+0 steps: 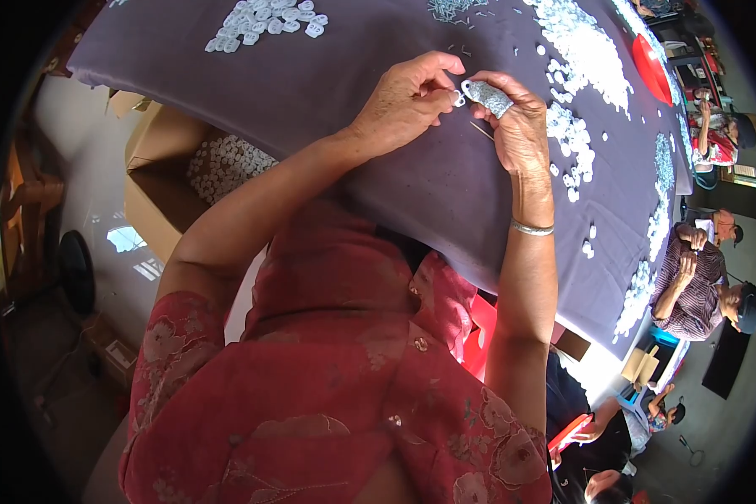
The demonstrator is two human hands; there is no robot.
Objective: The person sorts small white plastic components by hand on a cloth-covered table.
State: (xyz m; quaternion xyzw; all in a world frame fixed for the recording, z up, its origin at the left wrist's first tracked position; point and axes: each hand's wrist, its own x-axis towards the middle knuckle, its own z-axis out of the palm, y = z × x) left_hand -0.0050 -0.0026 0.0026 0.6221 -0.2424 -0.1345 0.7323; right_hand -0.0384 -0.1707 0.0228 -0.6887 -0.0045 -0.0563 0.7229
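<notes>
Above the dark tablecloth (428, 181), my two hands meet. My left hand (407, 101) is closed in a pinch on a small white plastic piece (458, 98). Almost touching it, my right hand (517, 122) pinches another small white piece (468, 86). A grey-and-white speckled covering (489, 97) lies along the right fingers; whether it is a thumb wrap or a held thing I cannot tell. A thin pale stick (482, 131) shows just below the right fingertips. Part of each white piece is hidden by fingers.
White plastic pieces (269, 18) lie at the far left, small metal nails (455, 8) at the far middle. More white pieces (584, 59) spread along the right, near a red dish (651, 69). A cardboard box (155, 139) of white pieces stands left. People (697, 277) sit at right.
</notes>
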